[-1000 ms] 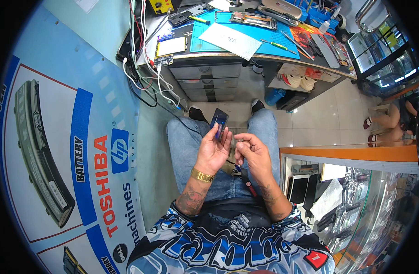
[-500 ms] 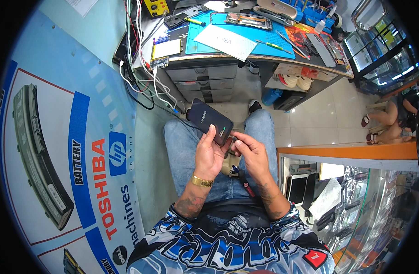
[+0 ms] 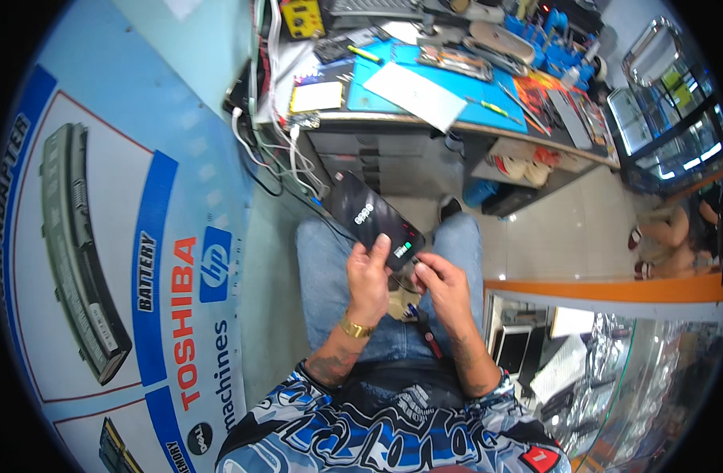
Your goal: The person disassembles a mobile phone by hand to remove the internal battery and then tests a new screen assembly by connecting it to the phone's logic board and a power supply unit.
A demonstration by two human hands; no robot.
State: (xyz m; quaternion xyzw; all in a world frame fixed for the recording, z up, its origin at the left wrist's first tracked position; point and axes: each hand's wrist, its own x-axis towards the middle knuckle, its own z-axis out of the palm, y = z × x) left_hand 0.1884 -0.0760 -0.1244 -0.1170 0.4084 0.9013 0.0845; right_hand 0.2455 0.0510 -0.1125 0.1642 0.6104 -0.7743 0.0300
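- Phone (image 3: 375, 217) is held in the air over the legs (image 3: 320, 256), before the table (image 3: 393, 124); its dark face with lit marks looks up, and its lower end points to the right hand (image 3: 442, 282).
- Left hand (image 3: 368, 282) is clamped on the phone near its lower end, the thumb lying on the face. This grip seems enough, but most of the phone stretches out beyond it, so the fingers below should give good support.
- Right hand has its thumb and finger pressed together at the lower end of the phone, pinching what looks to be a small dark plug (image 3: 416, 262). The picture is a little blurred, so I cannot tell whether the plug sits inside the phone or only touches its edge.
- For good work here, the plug should be in one line with the phone, neither tilted nor twisted; a slanted push could hurt the port.
- Pressure should be small and straight, with the left hand giving an equal resistance. If it feels blocked, it is better to check the side of the plug than to use more force.
- Dark cable (image 3: 338, 225) passes near the left edge of the phone; it is wise to leave it slack, so that nothing pulls on the phone.
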